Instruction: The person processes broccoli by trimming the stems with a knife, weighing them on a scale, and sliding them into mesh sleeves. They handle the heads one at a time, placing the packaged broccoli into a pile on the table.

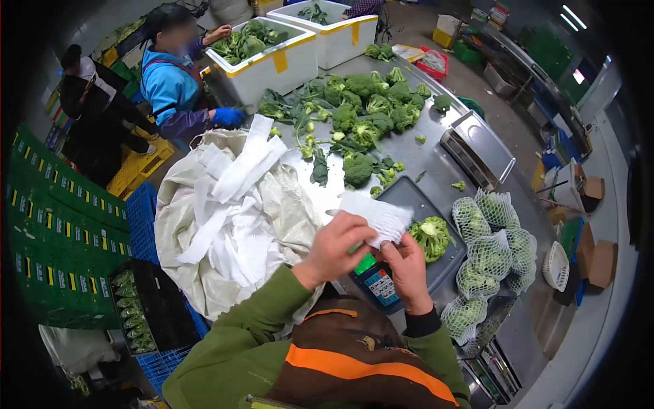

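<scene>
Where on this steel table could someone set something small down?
Bare metal shows on the steel table between the broccoli pile and the steel-topped unit; the grey tray looks bare beyond its broccoli head. It is crowded within the pile and among the netted heads.

Green plastic crates (68, 238) are standing stacked.
Beyond the stack, a person in dark clothing (112, 112) is standing at a yellow pallet (141, 167); just beside it, a blue crate (142, 221) is resting; well apart from it, a white basket (556, 266) is sitting near brown cardboard boxes (603, 252).
</scene>
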